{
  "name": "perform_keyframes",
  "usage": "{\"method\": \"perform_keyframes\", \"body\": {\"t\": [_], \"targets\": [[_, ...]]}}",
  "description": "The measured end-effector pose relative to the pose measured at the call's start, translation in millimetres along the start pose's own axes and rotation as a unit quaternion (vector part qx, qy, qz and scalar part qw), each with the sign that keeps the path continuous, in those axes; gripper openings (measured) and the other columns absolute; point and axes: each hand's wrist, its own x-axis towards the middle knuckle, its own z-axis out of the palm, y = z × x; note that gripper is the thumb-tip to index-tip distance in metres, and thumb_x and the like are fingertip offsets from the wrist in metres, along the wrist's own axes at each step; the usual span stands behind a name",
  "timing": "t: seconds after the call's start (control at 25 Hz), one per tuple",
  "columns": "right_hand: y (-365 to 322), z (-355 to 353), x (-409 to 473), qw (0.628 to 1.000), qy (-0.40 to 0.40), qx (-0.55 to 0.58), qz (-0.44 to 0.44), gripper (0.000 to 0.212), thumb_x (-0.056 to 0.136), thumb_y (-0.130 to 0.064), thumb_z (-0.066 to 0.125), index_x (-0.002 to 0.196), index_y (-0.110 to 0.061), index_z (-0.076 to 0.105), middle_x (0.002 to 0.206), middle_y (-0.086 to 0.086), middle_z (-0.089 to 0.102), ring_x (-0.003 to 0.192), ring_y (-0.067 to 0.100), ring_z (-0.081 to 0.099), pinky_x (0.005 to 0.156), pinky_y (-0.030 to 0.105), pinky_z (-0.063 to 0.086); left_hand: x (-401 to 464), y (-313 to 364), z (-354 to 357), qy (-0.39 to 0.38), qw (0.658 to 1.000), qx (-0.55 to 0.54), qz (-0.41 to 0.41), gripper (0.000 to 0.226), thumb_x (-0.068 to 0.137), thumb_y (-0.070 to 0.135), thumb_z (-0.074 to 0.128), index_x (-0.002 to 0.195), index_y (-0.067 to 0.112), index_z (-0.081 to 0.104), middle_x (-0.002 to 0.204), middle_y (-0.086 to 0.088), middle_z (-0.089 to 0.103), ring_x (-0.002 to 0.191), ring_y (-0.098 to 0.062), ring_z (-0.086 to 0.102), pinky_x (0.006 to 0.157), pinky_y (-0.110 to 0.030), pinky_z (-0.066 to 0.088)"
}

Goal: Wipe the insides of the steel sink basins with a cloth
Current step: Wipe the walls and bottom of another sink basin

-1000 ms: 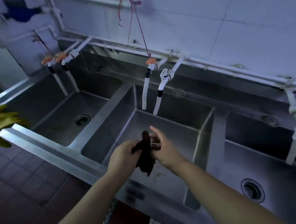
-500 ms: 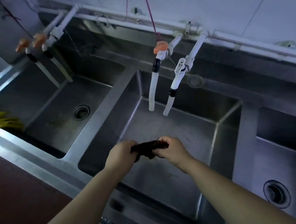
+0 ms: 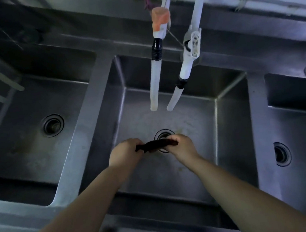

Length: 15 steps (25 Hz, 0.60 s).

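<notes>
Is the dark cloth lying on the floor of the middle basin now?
No, both hands, left hand and right hand, grip the dark cloth stretched between them above the middle basin.

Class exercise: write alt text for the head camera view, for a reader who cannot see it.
Two bare hands, left hand and right hand, grip a twisted dark cloth above the middle basin of a steel triple sink. Two white tap hoses hang over it.

Dim, bluish light — the brightest patches lie above the middle basin (image 3: pixel 167 118), on the pale wall and pipes. Soft glare streaks the steel dividers beside it. Corners far from it bend and smear — wide-angle distortion, slight motion blur.
</notes>
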Motion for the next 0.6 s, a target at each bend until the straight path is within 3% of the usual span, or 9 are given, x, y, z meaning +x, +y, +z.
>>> {"method": "perform_keyframes", "body": {"t": [0.08,0.16,0.24,0.28,0.36,0.48,0.52,0.6], "targets": [[2.4,19.5,8.5,0.999,0.019,-0.027,0.004,0.019,0.080,-0.008,0.067,0.097,-0.013,0.072,0.088,-0.006,0.057,0.084,0.008,0.054,0.063,0.000,0.035,14.3,-20.4,7.9,-0.019,0.998,0.039,0.036,0.033,0.089,0.015,0.054,0.119,0.026,0.062,0.113,-0.001,0.063,0.099,-0.021,0.060,0.078,-0.030,0.047],[16.5,43.2,13.7,0.996,0.010,-0.085,0.013,0.019,0.080,-0.006,0.064,0.096,-0.014,0.072,0.094,-0.001,0.058,0.091,0.016,0.058,0.065,0.004,0.034,21.4,-40.2,21.9,-0.116,0.986,0.099,0.065,0.043,0.091,0.010,0.047,0.130,0.027,0.055,0.127,-0.003,0.056,0.113,-0.023,0.054,0.092,-0.032,0.046],[36.9,67.9,12.2,0.986,-0.042,-0.160,0.034,0.024,0.084,-0.007,0.060,0.106,-0.011,0.068,0.109,0.008,0.058,0.103,0.026,0.058,0.076,0.014,0.037,22.3,-59.6,33.8,-0.242,0.940,0.207,0.120,0.049,0.091,0.005,0.043,0.135,0.026,0.049,0.135,-0.003,0.049,0.124,-0.025,0.046,0.103,-0.036,0.041],[46.3,77.5,8.7,0.976,-0.077,-0.195,0.064,0.027,0.087,-0.009,0.056,0.113,-0.009,0.064,0.117,0.011,0.056,0.108,0.028,0.056,0.084,0.022,0.040,22.4,-66.7,33.0,-0.263,0.915,0.265,0.152,0.048,0.090,0.005,0.044,0.134,0.025,0.049,0.136,-0.003,0.049,0.124,-0.025,0.044,0.104,-0.037,0.039],[59.9,88.8,0.1,0.951,-0.132,-0.246,0.130,0.031,0.092,-0.012,0.051,0.122,-0.006,0.057,0.125,0.014,0.054,0.112,0.031,0.055,0.090,0.032,0.045,27.2,-75.3,14.4,-0.223,0.886,0.337,0.228,0.042,0.086,0.007,0.048,0.125,0.021,0.056,0.126,-0.005,0.056,0.118,-0.027,0.049,0.100,-0.037,0.040],[64.2,97.4,-4.5,0.939,-0.151,-0.274,0.142,0.031,0.091,-0.009,0.050,0.122,-0.008,0.057,0.122,0.014,0.056,0.111,0.033,0.056,0.083,0.034,0.046,45.7,-76.0,-35.7,-0.021,0.861,0.367,0.353,0.021,0.067,0.013,0.052,0.078,0.018,0.070,0.078,-0.003,0.068,0.082,-0.026,0.065,0.078,-0.032,0.047],[63.4,102.3,-2.3,0.941,-0.150,-0.278,0.124,0.032,0.091,-0.008,0.049,0.122,-0.009,0.057,0.121,0.014,0.055,0.111,0.034,0.055,0.081,0.033,0.045,54.6,-77.1,-51.8,0.047,0.849,0.365,0.379,0.020,0.061,0.015,0.049,0.067,0.016,0.068,0.067,-0.004,0.066,0.076,-0.027,0.065,0.078,-0.033,0.045],[65.1,118.5,2.3,0.947,-0.150,-0.272,0.082,0.043,0.090,-0.010,0.050,0.133,-0.011,0.046,0.130,0.015,0.047,0.119,0.035,0.049,0.089,0.035,0.045,76.7,-83.6,-73.9,0.106,0.849,0.363,0.369,0.022,0.060,0.015,0.050,0.069,0.012,0.071,0.070,-0.008,0.069,0.089,-0.031,0.064,0.094,-0.040,0.032]]}}
